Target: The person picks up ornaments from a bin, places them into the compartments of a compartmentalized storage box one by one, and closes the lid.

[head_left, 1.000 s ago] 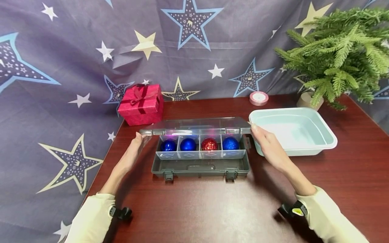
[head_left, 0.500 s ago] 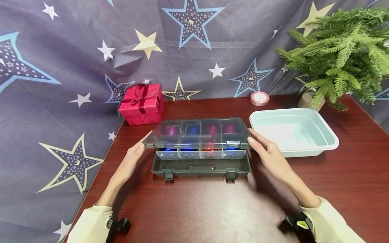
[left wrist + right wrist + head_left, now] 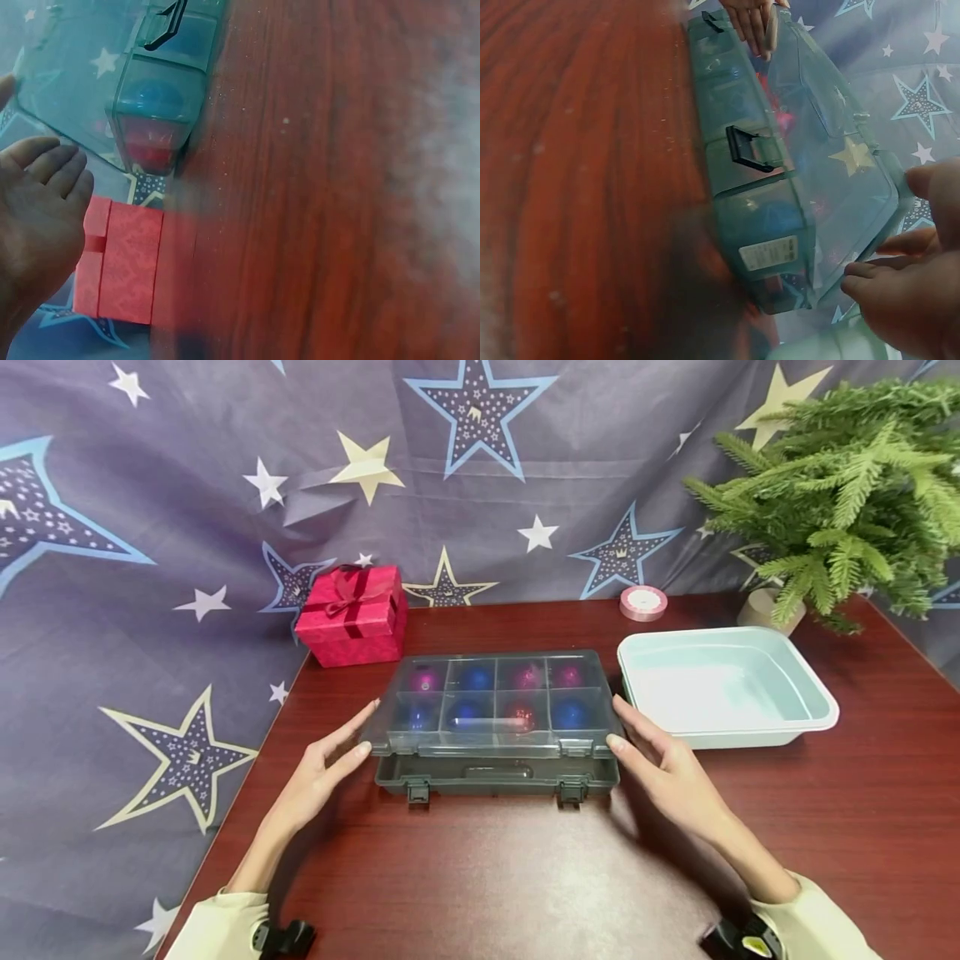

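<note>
A transparent grey compartment box lies on the table, with several blue, red and pinkish baubles showing through its hinged lid. The lid slants a little, its front edge just above the base, whose front strip is bare. At the lid's left side my left hand touches the corner, thumb and index finger extended. My right hand touches the right side likewise, thumb tip near the front corner. The right wrist view shows the gap between lid and base, and a dark latch hanging on the base.
A pale blue basin stands close to the box's right. Behind are a red gift box, a pink ribbon roll and an artificial fir tree. A starry cloth hangs behind the table.
The lid has swung down and forward from a raised tilt, now covering both rows of baubles. Both hands have moved down toward me with it, and their fingers have straightened along its sides.
</note>
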### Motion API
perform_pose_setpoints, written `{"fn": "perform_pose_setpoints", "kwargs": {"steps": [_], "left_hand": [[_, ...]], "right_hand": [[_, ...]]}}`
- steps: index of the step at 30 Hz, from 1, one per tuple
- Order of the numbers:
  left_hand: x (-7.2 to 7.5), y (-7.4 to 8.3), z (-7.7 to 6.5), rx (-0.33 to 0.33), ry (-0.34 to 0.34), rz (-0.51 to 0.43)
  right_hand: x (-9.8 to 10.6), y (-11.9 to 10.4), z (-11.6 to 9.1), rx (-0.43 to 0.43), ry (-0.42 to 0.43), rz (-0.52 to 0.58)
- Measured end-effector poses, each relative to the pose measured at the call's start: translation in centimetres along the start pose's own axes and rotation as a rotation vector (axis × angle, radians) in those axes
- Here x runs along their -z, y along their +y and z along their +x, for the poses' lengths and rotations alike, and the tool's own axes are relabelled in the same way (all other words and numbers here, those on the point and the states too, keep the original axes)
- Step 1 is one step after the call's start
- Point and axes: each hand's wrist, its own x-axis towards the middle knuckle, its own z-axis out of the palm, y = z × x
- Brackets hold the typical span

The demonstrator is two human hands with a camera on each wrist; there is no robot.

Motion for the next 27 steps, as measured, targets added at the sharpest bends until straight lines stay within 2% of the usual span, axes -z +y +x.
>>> {"fn": "perform_pose_setpoints", "kwargs": {"steps": [5,12,16,27], "left_hand": [[-0.1,-0.4,-0.7,0.037,-0.012,0.03],[-0.3,-1.0,-1.2,0.044,-0.059,0.043],[-0.4,-1.1,-1.2,0.039,-0.06,0.08],[-0.7,-1.3,-1.6,0.036,-0.048,0.127]], "right_hand": [[-0.1,0.9,-0.4,0.055,-0.025,-0.01],[-0.2,1.8,-0.9,0.11,-0.022,-0.172],[-0.2,2.0,-1.0,0.114,-0.028,-0.202],[-0.3,2.6,-1.2,0.101,-0.061,-0.074]]}}
